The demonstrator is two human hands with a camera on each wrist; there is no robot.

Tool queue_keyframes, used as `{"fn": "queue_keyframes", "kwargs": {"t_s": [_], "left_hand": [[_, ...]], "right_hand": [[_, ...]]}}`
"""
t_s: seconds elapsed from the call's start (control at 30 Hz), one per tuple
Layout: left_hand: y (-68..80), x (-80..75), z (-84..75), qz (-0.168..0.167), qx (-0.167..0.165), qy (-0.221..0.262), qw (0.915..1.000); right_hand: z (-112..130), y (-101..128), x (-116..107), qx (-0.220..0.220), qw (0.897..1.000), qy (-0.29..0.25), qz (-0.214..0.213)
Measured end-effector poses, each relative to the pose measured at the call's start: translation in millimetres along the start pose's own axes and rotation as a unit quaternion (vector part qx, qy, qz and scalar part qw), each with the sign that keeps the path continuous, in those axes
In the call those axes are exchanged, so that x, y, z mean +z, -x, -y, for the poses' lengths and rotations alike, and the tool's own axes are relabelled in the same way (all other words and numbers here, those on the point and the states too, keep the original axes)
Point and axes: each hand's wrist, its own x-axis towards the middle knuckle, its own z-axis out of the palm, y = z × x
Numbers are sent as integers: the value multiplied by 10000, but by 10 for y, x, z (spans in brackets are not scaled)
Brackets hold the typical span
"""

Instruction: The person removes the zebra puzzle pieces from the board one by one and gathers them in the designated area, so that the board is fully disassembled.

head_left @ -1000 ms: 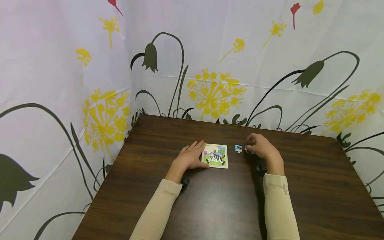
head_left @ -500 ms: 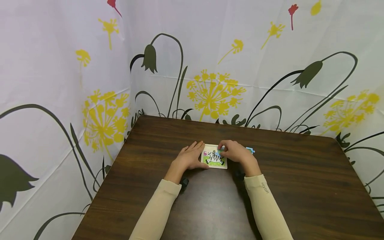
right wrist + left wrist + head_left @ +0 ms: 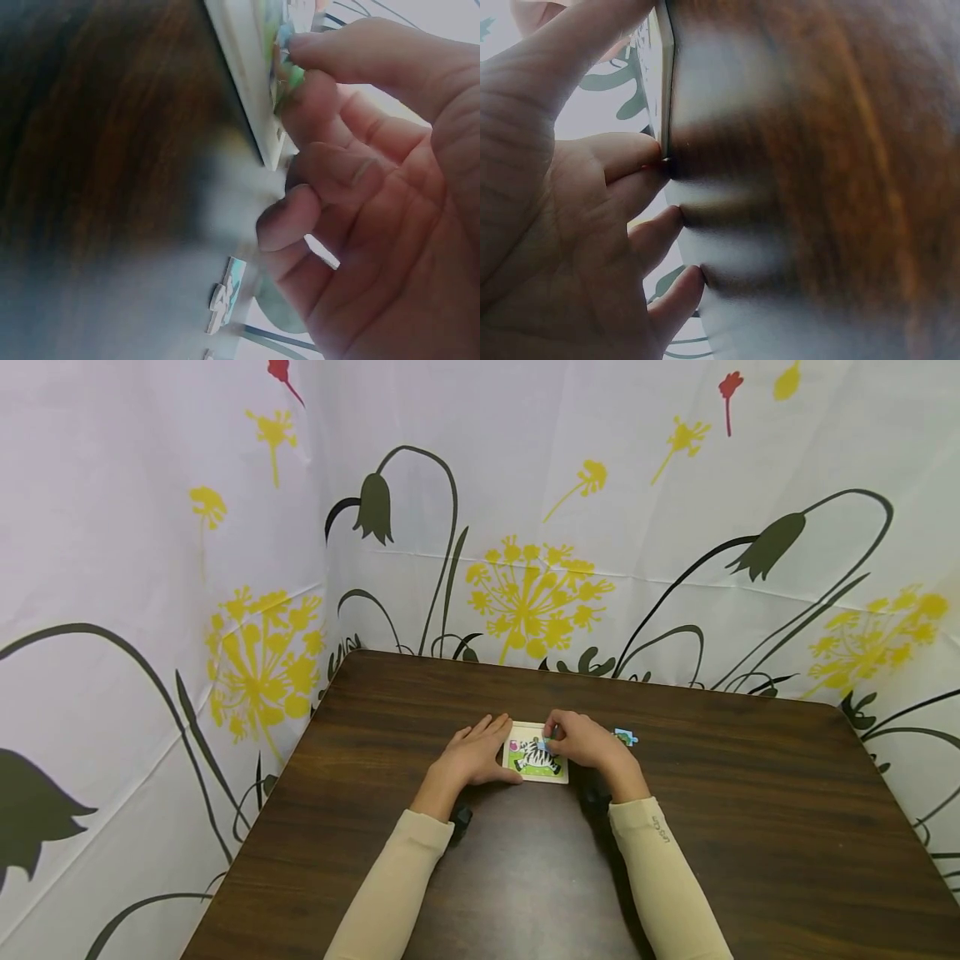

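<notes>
A small zebra puzzle board (image 3: 534, 758) lies on the dark wooden table (image 3: 525, 868). My left hand (image 3: 489, 743) lies flat beside it, straight fingers (image 3: 641, 154) touching the board's left edge (image 3: 664, 82). Over the board's upper right part my right hand (image 3: 559, 737) pinches a blue-green puzzle piece (image 3: 288, 46) between thumb and forefinger and holds it against the board (image 3: 244, 82). A loose blue piece (image 3: 626, 737) lies just right of that hand; it also shows as a loose piece (image 3: 226, 293) in the right wrist view.
Flower-print curtains (image 3: 525, 527) close off the table at the back and left. Bare wood stretches in front of the board and to the far right (image 3: 787, 827). Both forearms wear cream sleeves (image 3: 660, 877).
My right hand came left from the loose pieces to the board, carrying a piece, and has since shifted only slightly. The left hand has stayed at the board's edge.
</notes>
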Motion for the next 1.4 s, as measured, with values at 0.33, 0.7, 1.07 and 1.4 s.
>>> {"fn": "queue_keyframes", "kwargs": {"t_s": [0.33,0.7,1.07,1.4], "left_hand": [[2,-2,1,2,8,28,10000],[-4,14,-6,-4,17,-14,10000],[14,-16,-13,-39,49,31,10000],[5,-3,-1,-39,86,31,10000]], "right_hand": [[-29,124,-193,-523,9952,-334,-752],[-205,504,-630,50,9938,-473,-1007],[-630,813,-853,1163,9917,89,-547],[-846,843,-803,1631,9850,255,-495]]}}
